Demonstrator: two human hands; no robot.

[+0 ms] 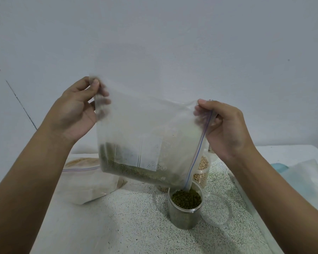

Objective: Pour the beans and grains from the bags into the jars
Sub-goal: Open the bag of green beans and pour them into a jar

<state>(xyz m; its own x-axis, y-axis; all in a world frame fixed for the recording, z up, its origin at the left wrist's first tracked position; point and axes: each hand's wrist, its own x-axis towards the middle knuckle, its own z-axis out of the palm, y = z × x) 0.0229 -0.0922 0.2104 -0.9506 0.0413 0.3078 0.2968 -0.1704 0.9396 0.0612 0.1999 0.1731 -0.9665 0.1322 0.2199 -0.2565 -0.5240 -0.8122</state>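
A clear zip bag of green beans hangs tilted over the table, its zip edge pointing down to the right. My left hand pinches the bag's upper left corner. My right hand pinches the top of the zip edge. The bag's lower corner sits at the mouth of a clear jar that is nearly full of green beans. Behind it, partly hidden by the bag, stands a jar of pale round beans.
A second zip bag with pale grain lies at the left on the speckled table. A clear lid lies right of the green-bean jar. Clear plastic and a light blue thing sit at the far right. A bare wall is behind.
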